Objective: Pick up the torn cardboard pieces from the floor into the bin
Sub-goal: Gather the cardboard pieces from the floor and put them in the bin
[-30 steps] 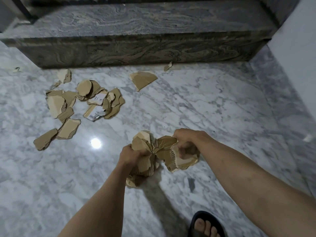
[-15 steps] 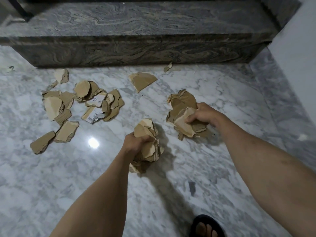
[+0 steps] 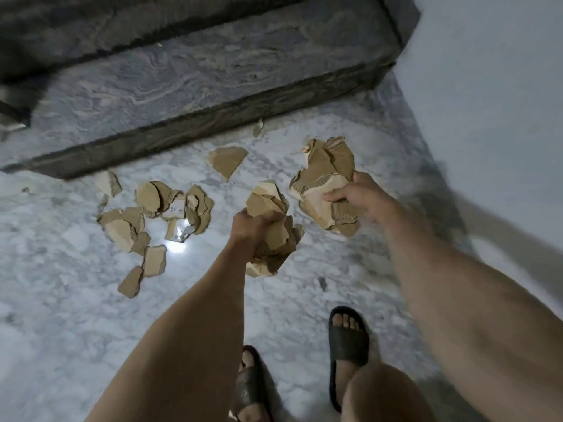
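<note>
My left hand [image 3: 251, 225] is closed around a bundle of torn brown cardboard pieces [image 3: 272, 236], held above the marble floor. My right hand [image 3: 359, 197] grips a second, larger bundle of cardboard [image 3: 324, 175] up and to the right. Several loose torn pieces [image 3: 152, 217] lie scattered on the floor to the left, one with a white label [image 3: 178, 231]. A single triangular piece [image 3: 228, 159] lies near the step, and a small scrap [image 3: 258, 127] rests against it. No bin is in view.
A dark marble step [image 3: 195, 129] runs across the back. A pale wall [image 3: 487, 102] rises on the right. My feet in dark slippers [image 3: 347, 336] stand on the white marble floor [image 3: 61, 300] below the hands.
The hands moved apart, each keeping its own cardboard bundle. Both bundles are now lifted higher, and the view has tilted and swung so my feet show.
</note>
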Action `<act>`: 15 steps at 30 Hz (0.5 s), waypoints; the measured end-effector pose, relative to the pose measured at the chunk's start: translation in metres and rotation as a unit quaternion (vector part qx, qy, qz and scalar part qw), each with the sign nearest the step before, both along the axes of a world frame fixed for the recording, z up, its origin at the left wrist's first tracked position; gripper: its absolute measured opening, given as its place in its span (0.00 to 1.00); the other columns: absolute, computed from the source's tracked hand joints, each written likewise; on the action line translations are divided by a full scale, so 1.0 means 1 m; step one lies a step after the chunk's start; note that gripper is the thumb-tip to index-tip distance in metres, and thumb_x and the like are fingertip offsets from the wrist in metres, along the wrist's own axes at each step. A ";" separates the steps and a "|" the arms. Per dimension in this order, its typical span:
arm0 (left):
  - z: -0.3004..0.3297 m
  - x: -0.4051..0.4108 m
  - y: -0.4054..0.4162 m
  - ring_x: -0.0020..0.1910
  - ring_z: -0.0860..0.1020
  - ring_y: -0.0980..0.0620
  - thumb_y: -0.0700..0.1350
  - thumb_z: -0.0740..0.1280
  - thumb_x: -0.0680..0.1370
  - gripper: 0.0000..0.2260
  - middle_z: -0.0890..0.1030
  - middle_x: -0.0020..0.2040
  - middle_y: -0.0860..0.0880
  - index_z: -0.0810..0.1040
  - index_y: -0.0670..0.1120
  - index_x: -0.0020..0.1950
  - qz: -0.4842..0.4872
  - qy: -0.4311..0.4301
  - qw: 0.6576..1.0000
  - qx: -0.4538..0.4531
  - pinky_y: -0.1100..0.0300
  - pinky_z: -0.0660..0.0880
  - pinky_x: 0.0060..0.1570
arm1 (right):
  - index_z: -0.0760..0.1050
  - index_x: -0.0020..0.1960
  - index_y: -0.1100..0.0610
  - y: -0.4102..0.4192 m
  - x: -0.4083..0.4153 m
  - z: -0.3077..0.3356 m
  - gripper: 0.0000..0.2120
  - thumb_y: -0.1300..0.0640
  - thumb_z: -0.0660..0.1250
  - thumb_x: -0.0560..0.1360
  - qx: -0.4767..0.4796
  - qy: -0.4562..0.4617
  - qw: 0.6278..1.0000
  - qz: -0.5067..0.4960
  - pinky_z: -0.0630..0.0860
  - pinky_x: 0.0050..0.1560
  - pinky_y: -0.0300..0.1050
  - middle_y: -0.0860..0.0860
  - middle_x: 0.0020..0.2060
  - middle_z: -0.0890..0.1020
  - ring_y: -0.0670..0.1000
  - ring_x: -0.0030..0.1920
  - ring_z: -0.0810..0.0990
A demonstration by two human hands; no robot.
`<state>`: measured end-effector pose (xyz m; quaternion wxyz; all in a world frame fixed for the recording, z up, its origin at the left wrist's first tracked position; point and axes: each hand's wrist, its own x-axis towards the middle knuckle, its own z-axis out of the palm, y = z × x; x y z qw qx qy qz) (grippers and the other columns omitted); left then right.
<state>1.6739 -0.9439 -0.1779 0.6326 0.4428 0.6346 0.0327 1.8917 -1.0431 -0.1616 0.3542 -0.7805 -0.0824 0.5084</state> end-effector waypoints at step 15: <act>0.281 0.064 -0.133 0.47 0.83 0.47 0.48 0.81 0.65 0.28 0.83 0.54 0.46 0.79 0.43 0.62 -0.349 -0.031 0.937 0.017 0.55 0.80 0.43 | 0.79 0.63 0.60 -0.253 -0.097 0.263 0.23 0.59 0.78 0.70 0.072 -0.025 0.912 -0.403 0.80 0.48 0.46 0.53 0.54 0.83 0.51 0.52 0.83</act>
